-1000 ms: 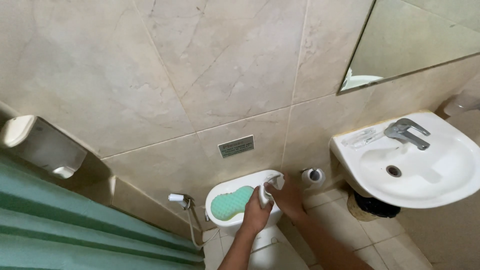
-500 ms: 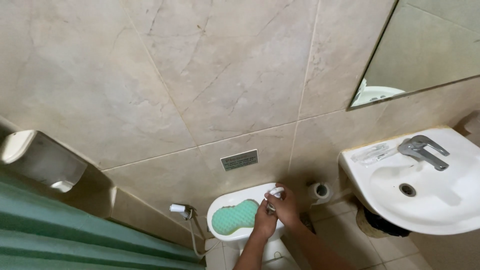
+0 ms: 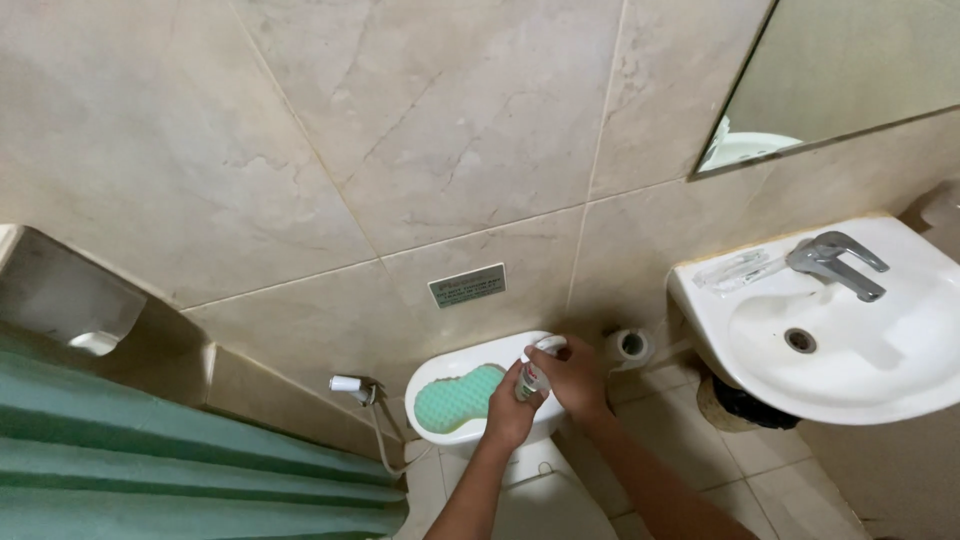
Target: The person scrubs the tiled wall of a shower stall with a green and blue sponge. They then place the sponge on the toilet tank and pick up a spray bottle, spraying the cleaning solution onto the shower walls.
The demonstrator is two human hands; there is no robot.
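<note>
Low in the middle of the frame, both hands are closing on one small bottle (image 3: 531,378). The left hand (image 3: 511,412) is wrapping its fingers around the body from below, holding it upright and steady, while the right hand (image 3: 575,378) is gripping the white top with fingers curled over it — a two-handed hold that looks suited to working the cap or nozzle, though the exact finger contact is too small to make out. The bottle is sitting just above the right end of the white tank lid (image 3: 440,375), so the hands are meeting over a firm ledge rather than in open air.

Just left of the hands, a green sponge (image 3: 459,398) is lying flat on the lid, near the hands. Further left a hose sprayer (image 3: 349,384) is hanging on the tiled wall (image 3: 300,150), its hose dropping toward the floor. To the right a paper roll (image 3: 629,345) is sitting by the wall, and beyond it the white sink (image 3: 900,380) with its metal tap (image 3: 835,262) is filling the right edge. A green curtain (image 3: 150,470) is crossing the lower left — and a mirror (image 3: 850,70) the upper right.
</note>
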